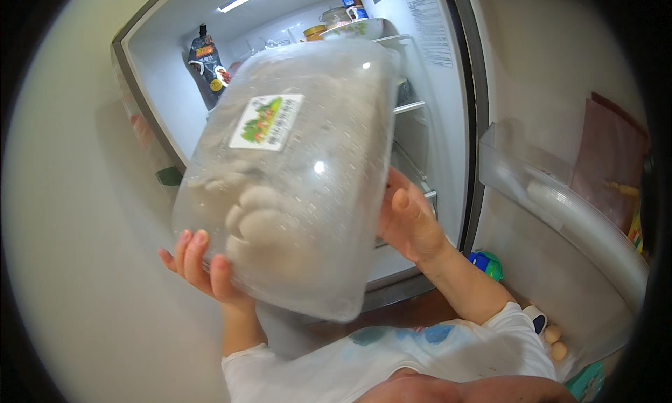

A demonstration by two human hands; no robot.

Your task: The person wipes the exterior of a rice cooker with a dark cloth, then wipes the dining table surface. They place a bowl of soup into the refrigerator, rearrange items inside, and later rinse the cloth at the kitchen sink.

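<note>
Between my hands, in front of the open fridge, is a large clear plastic package of mushrooms (262,217). It is tilted, and pale mushroom caps press against its lower part. A white label (267,122) with a picture of vegetables is stuck near its upper left. My left hand (203,266) grips the lower left corner, fingertips on the face of the package. Against its right side rests my right hand (411,217), thumb showing and the other fingers partly hidden behind the plastic.
Behind the package stands the lit fridge, holding a dark spouted pouch (207,63), a patterned bowl (355,30) and several jars. The open fridge door (521,214) with clear bins is on my right. Eggs (555,341) sit low in it. A pale wall (63,193) lies left.
</note>
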